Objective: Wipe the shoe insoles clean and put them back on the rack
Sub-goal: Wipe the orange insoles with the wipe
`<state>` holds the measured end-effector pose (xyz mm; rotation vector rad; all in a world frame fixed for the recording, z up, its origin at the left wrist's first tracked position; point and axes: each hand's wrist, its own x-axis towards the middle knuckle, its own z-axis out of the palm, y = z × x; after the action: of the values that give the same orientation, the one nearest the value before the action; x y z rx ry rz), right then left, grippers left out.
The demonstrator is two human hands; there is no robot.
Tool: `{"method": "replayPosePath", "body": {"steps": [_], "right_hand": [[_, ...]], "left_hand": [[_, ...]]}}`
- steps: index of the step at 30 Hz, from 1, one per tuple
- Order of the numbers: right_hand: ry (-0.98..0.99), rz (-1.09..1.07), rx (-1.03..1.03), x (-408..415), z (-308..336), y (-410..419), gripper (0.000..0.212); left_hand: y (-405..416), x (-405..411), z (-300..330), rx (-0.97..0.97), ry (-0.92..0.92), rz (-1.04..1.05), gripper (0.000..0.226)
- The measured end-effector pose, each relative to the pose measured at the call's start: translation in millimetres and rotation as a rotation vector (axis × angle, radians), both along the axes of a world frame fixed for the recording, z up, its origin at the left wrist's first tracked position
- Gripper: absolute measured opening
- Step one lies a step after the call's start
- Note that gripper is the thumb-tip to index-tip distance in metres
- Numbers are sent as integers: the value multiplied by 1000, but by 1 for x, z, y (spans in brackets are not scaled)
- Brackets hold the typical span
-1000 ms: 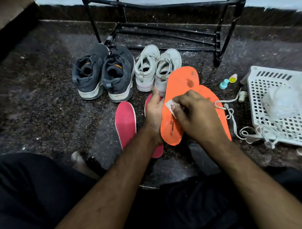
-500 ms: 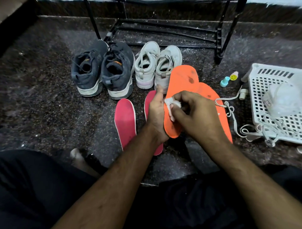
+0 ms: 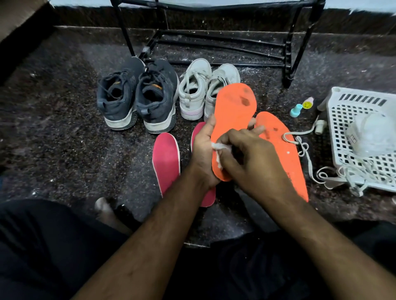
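- Wiping was the step in hand: at the frame centre the left hand (image 3: 203, 150) gripped the raised flat orange foam insole (image 3: 232, 115) by its edge.
- The right hand (image 3: 246, 158) pinched a small white wipe (image 3: 218, 150) against the insole's lower part.
- Dark spots stayed near its top, so the next move probably called for rubbing higher up.
- The black metal rack (image 3: 214, 42) stood at the upper centre.

A dark speckled stone floor (image 3: 55, 132) is filling most of the frame, glinting faintly under dim light. Along the top, a low dark skirting (image 3: 214, 19) is running below a pale strip of wall (image 3: 81, 2). A black metal frame (image 3: 288, 51) is standing at upper centre against that skirting, its thin bars dusted with white flecks. In the upper left corner, a brown cardboard flap (image 3: 19, 17) is leaning into view.
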<state>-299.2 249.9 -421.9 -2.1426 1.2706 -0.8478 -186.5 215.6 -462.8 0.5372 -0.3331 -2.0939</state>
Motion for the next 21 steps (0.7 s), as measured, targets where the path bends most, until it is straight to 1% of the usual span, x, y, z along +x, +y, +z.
{"method": "replayPosePath", "body": {"steps": [2,4,6,8,9,11,13,15,16,17,19,21], "right_hand": [[59,92,24,-2,2,8,10],[149,110,1,-9,4,6,14],[185,-1,-54,-19,2,-7,17],[174,-138,-107,-23,2,-19,16],[154,-164,-128,-21,2,-22,15],[93,-113,-102,-11,0,-17,18],[56,-3,5,-3,-1,-2,24],[81,75,77,-6,0,8,25],[110,79,83,-11,1,6,22],[129,49,71,-16,1,3,18],[132,-87,2,-24,-1,-10,12],[115,-168,-78,-20,-2,-17,12]], "left_hand": [[-1,5,-1,10,1,56,88],[-2,5,0,7,-18,85,91],[0,-3,-1,-9,-8,62,85],[2,-11,-6,1,-14,57,72],[3,-13,-8,2,-36,52,69],[4,-12,-5,-32,-46,14,76],[1,-6,-4,-51,-79,44,81],[-1,1,-5,-10,-61,105,82],[-1,2,-3,-2,-42,109,83],[0,0,-2,-3,-40,92,83],[4,-8,-2,-4,-61,60,77],[5,-13,-3,26,-88,72,70]]}}
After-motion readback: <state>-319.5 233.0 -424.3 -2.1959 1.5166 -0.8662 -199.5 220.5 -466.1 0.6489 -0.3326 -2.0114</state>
